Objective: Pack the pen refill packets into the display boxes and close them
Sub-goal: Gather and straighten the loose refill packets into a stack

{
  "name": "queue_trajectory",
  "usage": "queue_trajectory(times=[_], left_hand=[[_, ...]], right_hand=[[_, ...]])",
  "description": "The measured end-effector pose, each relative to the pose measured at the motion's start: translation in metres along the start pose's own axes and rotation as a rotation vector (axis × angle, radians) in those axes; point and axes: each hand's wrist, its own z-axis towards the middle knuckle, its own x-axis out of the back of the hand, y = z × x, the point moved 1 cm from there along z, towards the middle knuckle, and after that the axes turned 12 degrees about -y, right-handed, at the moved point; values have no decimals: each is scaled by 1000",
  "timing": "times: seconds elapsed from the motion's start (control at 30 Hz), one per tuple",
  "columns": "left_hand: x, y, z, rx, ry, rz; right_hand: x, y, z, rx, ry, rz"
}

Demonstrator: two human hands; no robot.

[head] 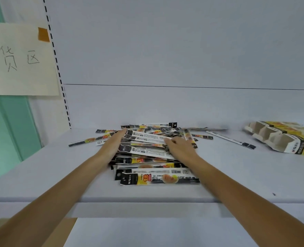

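Observation:
A loose pile of pen refill packets point(153, 157), long and flat with black, white and yellow print, lies in the middle of the white shelf point(40, 175). My left hand point(112, 145) presses flat, fingers straight, against the pile's left side. My right hand point(179, 147) rests on the pile's right side with its fingers curled over the top packets. Open yellow display boxes point(283, 138) with cardboard dividers lie at the far right of the shelf. A few stray packets point(231, 139) lie between the pile and the boxes.
The shelf's back panel point(165, 59) rises behind the pile. A paper sign point(19, 59) with handwriting hangs on the upper left beside a slotted upright. The shelf's front edge point(147, 200) runs under my forearms. A brown cardboard piece point(65, 229) shows below it.

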Motion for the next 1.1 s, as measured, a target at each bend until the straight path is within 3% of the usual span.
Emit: queue_trajectory(times=[0.13, 0.27, 0.43, 0.57, 0.63, 0.73, 0.83, 0.9, 1.03, 1.1], left_hand=[[14, 0, -2, 15, 63, 12], [22, 0, 6, 43, 77, -18], [3, -2, 1, 21, 3, 151], [6, -2, -4, -28, -21, 188], [13, -2, -6, -9, 7, 188], [15, -10, -23, -68, -11, 381], [10, -18, -45, -190, -161, 642], [6, -23, -51, -222, -242, 789], [13, -23, -43, -168, -188, 815], [14, -22, -41, -159, -163, 803]], right_hand=[[-13, -15, 3, 60, 44, 53], [8, -5, 5, 99, 325, -63], [32, 36, 6, -125, 182, -357], [52, 45, 0, -200, 235, -407], [60, 45, -1, -222, 223, -383], [64, 46, -1, -283, 160, -286], [65, 45, -5, -314, 133, -140], [66, 41, -9, -246, 192, -66], [71, 18, -23, 51, 491, -174], [66, -1, -27, 201, 462, -293]])
